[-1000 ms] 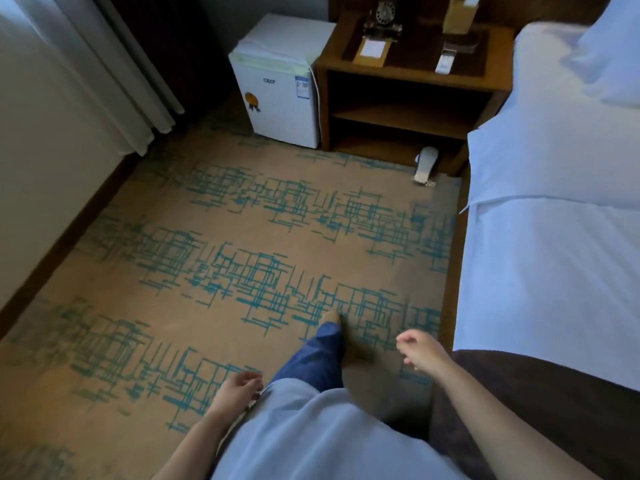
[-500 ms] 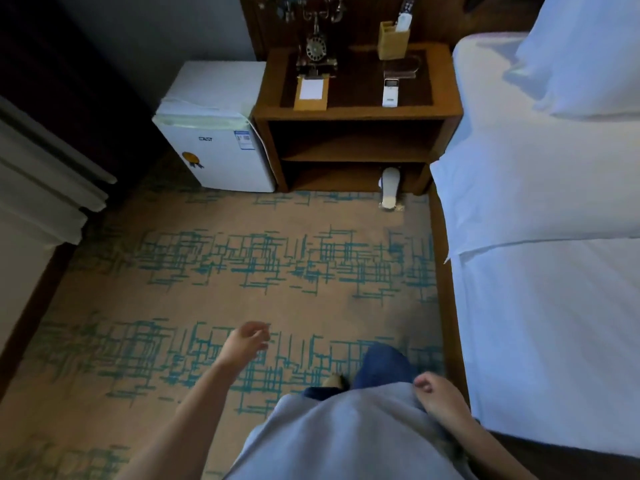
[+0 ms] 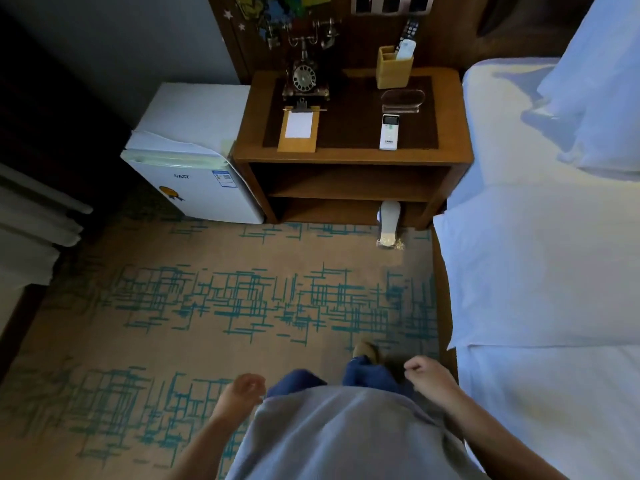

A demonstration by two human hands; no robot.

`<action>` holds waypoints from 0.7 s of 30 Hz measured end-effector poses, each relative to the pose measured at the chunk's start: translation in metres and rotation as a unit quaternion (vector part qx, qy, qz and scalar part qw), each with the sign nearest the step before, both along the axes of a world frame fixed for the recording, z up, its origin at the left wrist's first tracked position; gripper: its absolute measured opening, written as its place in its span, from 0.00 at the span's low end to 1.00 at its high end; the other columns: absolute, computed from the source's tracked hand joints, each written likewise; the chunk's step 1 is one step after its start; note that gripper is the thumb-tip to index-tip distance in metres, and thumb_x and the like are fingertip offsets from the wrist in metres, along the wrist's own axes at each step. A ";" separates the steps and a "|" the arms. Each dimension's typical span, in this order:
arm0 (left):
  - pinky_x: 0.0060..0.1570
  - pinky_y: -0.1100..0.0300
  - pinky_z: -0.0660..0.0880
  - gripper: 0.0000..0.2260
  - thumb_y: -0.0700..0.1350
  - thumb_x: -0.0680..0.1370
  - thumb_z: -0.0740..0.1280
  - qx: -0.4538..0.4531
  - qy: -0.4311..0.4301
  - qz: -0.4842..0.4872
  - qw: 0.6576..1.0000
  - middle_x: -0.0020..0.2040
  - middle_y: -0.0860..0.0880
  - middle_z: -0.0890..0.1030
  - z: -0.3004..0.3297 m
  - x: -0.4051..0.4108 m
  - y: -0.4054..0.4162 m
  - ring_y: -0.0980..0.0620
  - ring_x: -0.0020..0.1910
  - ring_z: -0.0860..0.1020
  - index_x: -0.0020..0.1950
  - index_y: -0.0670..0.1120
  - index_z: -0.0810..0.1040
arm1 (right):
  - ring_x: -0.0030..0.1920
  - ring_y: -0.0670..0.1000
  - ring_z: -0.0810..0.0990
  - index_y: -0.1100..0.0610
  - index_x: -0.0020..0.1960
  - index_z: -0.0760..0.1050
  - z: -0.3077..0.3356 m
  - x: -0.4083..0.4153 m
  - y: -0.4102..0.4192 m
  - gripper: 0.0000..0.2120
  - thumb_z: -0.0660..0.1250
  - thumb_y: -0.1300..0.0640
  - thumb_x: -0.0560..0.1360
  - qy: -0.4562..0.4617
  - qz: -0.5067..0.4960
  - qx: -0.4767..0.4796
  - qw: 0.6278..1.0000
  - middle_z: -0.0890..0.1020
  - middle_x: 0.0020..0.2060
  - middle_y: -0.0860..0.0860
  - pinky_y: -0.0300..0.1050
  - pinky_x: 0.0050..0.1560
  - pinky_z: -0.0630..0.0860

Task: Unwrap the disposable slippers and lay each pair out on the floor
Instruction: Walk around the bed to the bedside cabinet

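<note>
- We judge we are at the approach step: nothing is unwrapped, and the wrapped slippers (image 3: pixel 389 223) stand on end at the foot of the nightstand (image 3: pixel 353 157), its lower end on the carpet (image 3: pixel 173 306), well ahead of both sets of fingers.
- Our left hand (image 3: pixel 239 393) hangs by the hip, fingers loosely curled, holding nothing.
- Our right hand (image 3: pixel 427 374) is the same, loosely curled and empty, just beside the bed (image 3: pixel 540 271); the packet lies straight beyond it.
- Next move, as we see it: step closer, bend down, and take the packet by its crinkled lower end with the right fingers.
- Writing: the mini fridge (image 3: pixel 194 174), far ahead of the left fingers, reads "SAST"; its blue sticker and the remote (image 3: pixel 389 131) on the tabletop are too small to read.
</note>
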State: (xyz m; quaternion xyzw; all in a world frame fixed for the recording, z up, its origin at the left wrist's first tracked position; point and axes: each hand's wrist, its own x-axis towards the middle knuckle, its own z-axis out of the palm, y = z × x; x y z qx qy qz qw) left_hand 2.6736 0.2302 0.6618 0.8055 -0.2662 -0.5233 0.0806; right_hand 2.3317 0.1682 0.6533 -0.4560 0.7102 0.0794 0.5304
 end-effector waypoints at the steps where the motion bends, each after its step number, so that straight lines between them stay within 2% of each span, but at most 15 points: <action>1: 0.32 0.61 0.68 0.16 0.37 0.75 0.62 0.009 -0.002 -0.002 1.000 0.30 0.47 0.77 -0.001 -0.001 -0.008 0.48 0.36 0.77 0.28 0.49 0.76 | 0.52 0.53 0.79 0.54 0.53 0.77 0.001 0.000 -0.021 0.09 0.62 0.56 0.75 0.000 0.003 0.000 1.000 0.80 0.48 0.51 0.42 0.50 0.71; 3: 0.36 0.57 0.69 0.10 0.45 0.70 0.62 0.014 -0.018 -0.015 1.000 0.32 0.46 0.78 0.000 -0.003 -0.024 0.48 0.36 0.76 0.30 0.44 0.76 | 0.53 0.54 0.79 0.53 0.54 0.76 0.005 0.001 -0.058 0.09 0.62 0.54 0.75 -0.003 0.005 -0.003 1.000 0.80 0.49 0.51 0.45 0.53 0.73; 5: 0.34 0.58 0.71 0.09 0.45 0.70 0.62 0.002 -0.026 -0.021 0.999 0.31 0.48 0.78 0.005 -0.005 -0.042 0.49 0.33 0.75 0.30 0.48 0.76 | 0.54 0.54 0.79 0.54 0.56 0.76 0.009 0.004 -0.089 0.10 0.62 0.54 0.76 -0.005 -0.012 -0.008 1.000 0.78 0.48 0.50 0.49 0.56 0.75; 7: 0.33 0.61 0.71 0.13 0.42 0.74 0.63 0.011 -0.008 -0.029 0.999 0.31 0.49 0.78 0.004 -0.003 -0.063 0.50 0.32 0.76 0.30 0.52 0.76 | 0.55 0.54 0.79 0.54 0.56 0.76 0.010 0.008 -0.118 0.10 0.62 0.54 0.76 -0.009 -0.034 -0.013 0.999 0.77 0.49 0.50 0.52 0.59 0.75; 11: 0.36 0.58 0.69 0.12 0.48 0.65 0.59 0.043 0.009 -0.095 0.995 0.30 0.47 0.76 -0.018 0.021 -0.103 0.49 0.32 0.75 0.24 0.56 0.78 | 0.56 0.54 0.78 0.54 0.58 0.74 0.007 0.023 -0.155 0.12 0.61 0.53 0.77 -0.014 -0.073 -0.004 0.997 0.77 0.50 0.50 0.52 0.59 0.75; 13: 0.35 0.57 0.71 0.12 0.44 0.70 0.64 0.048 0.016 -0.090 0.995 0.31 0.46 0.77 -0.020 0.031 -0.127 0.50 0.30 0.75 0.26 0.50 0.78 | 0.56 0.54 0.78 0.54 0.58 0.74 0.005 0.033 -0.163 0.12 0.61 0.53 0.77 -0.023 -0.095 0.005 0.995 0.77 0.50 0.50 0.52 0.59 0.74; 15: 0.31 0.61 0.71 0.16 0.32 0.75 0.62 0.038 0.027 -0.083 0.995 0.31 0.47 0.76 -0.020 0.038 -0.154 0.50 0.30 0.74 0.31 0.48 0.76 | 0.55 0.54 0.78 0.54 0.58 0.74 0.001 0.042 -0.167 0.11 0.61 0.54 0.77 -0.030 -0.116 0.013 0.993 0.77 0.50 0.50 0.50 0.58 0.75; 17: 0.27 0.66 0.69 0.15 0.32 0.76 0.59 0.032 0.032 -0.096 0.994 0.32 0.48 0.76 -0.020 0.040 -0.186 0.50 0.30 0.73 0.34 0.47 0.74 | 0.54 0.54 0.79 0.55 0.58 0.75 -0.009 0.049 -0.169 0.11 0.61 0.55 0.77 -0.040 -0.139 0.021 0.989 0.77 0.49 0.51 0.50 0.56 0.74; 18: 0.28 0.66 0.69 0.14 0.33 0.76 0.59 0.023 0.026 -0.103 0.994 0.33 0.48 0.77 -0.024 0.042 -0.203 0.51 0.30 0.74 0.35 0.48 0.74 | 0.54 0.55 0.79 0.55 0.58 0.75 -0.017 0.052 -0.171 0.11 0.61 0.55 0.77 -0.045 -0.150 0.023 0.987 0.78 0.49 0.51 0.50 0.56 0.74; 21: 0.39 0.54 0.73 0.09 0.39 0.74 0.63 -0.009 0.011 -0.115 0.993 0.36 0.45 0.78 -0.044 0.041 -0.253 0.53 0.31 0.77 0.36 0.50 0.74 | 0.49 0.54 0.80 0.56 0.57 0.76 -0.051 0.058 -0.180 0.11 0.61 0.56 0.77 -0.073 -0.194 0.043 0.977 0.79 0.42 0.50 0.48 0.50 0.74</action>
